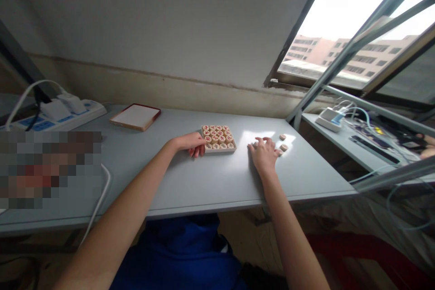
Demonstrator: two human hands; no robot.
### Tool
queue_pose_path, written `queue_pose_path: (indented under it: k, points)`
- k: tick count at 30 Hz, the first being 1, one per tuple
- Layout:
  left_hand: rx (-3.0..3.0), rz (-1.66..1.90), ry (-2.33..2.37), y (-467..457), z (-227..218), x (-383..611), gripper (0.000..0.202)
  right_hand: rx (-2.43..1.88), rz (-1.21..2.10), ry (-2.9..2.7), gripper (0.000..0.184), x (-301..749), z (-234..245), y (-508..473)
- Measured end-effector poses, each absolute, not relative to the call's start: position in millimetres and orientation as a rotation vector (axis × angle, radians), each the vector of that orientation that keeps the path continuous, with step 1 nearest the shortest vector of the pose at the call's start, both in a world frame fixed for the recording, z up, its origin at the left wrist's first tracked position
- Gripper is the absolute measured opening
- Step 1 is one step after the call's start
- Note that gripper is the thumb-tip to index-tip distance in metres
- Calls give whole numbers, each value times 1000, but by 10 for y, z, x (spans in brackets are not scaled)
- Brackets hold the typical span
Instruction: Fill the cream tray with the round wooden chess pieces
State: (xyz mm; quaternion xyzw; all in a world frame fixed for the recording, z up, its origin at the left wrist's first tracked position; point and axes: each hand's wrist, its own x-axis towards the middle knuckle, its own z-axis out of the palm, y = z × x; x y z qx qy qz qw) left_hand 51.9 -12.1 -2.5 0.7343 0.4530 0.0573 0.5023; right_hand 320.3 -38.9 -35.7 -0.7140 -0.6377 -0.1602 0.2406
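In the middle of the frame, the left hand (pixel 195 143) is touching a small, white, shallow box (pixel 222 150) holding round, pale wooden discs (pixel 221 139) with red marks. Further right, the right hand (pixel 265 153) is curling beside 3 loose discs (pixel 283 147) on the grey table (pixel 204 186). I cannot tell if either is gripping.

Dorm-like room, grey desk (pixel 204 186), metal frame (pixel 316 93), power strip (pixel 93 111), window (pixel 340 13) onto multi-storey buildings (pixel 312 47)
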Motion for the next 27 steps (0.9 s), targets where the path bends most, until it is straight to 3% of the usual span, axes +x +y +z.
queue_pose_path:
  k: [3, 7, 16, 27]
  points:
    - [1761, 141, 1087, -116, -29, 517, 35, -1986, -270, -1785, 24, 3293, -398, -346]
    - [1736, 151, 1051, -83, -70, 479, 33, -1654, 9, -1861, 21, 3194, -367, -315]
    - [1688, 207, 933, -30, -133, 376, 25, -1054, 125, -2059, 20, 2352, -158, -496]
    - [1680, 209, 940, -55, -108, 387, 24, -1177, -133, -2271, 24, 2321, -177, -627]
